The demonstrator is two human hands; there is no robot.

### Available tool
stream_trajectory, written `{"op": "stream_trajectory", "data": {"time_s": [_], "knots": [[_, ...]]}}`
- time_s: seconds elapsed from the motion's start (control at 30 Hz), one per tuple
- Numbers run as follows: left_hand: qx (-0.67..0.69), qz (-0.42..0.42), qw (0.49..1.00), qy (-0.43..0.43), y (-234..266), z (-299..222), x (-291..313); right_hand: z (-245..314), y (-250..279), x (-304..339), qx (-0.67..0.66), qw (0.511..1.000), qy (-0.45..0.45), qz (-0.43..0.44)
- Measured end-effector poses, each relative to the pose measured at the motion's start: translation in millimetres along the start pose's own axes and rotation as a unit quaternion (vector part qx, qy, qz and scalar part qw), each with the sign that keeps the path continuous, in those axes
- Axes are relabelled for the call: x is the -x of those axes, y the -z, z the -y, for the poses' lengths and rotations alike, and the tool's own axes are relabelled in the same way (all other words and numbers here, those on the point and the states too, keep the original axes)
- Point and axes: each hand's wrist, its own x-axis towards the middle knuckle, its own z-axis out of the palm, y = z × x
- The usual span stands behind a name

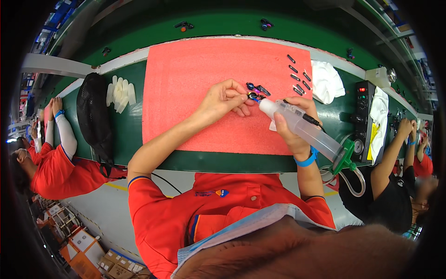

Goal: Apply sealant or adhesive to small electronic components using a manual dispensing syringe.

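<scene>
My left hand (222,99) pinches a small dark glossy part (253,96), earbud-sized, between thumb and fingertips over the mat. In my right hand (293,130) is a large translucent dispensing syringe (320,142), tilted so that its white front end comes close to the part. Whether its tip touches the part is too small to tell. A green cap (344,157) closes the syringe's back end, and a clear tube (360,183) runs from it. Just beyond my left fingertips more small dark parts (262,90) lie on the pink foam mat (186,69).
Several small black strips (294,69) lie at the mat's far right, beside a white cloth (327,81). A black control box with a gauge (362,111) stands further right. Pale finger cots (121,93) and a black pouch (93,111) lie left. Co-workers sit on both sides.
</scene>
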Motion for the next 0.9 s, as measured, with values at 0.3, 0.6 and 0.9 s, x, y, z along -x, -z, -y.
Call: {"op": "stream_trajectory", "data": {"time_s": [0.3, 0.6, 0.9], "knots": [[0.007, 0.046, 0.998, 0.043, 6.1, -10.7, 2.1, -4.7, 6.9, 3.7, -0.112, 0.980, 0.144, -0.079], [-0.080, 0.053, 0.995, -0.005, 12.7, -7.0, -4.1, -2.3, 8.1, 3.0, -0.097, 0.987, 0.109, -0.068], [-0.087, 0.041, 0.995, 0.007, 9.9, -7.1, -3.4, 3.9, 1.5, -0.6, 0.016, 0.992, 0.124, 0.003]]}}
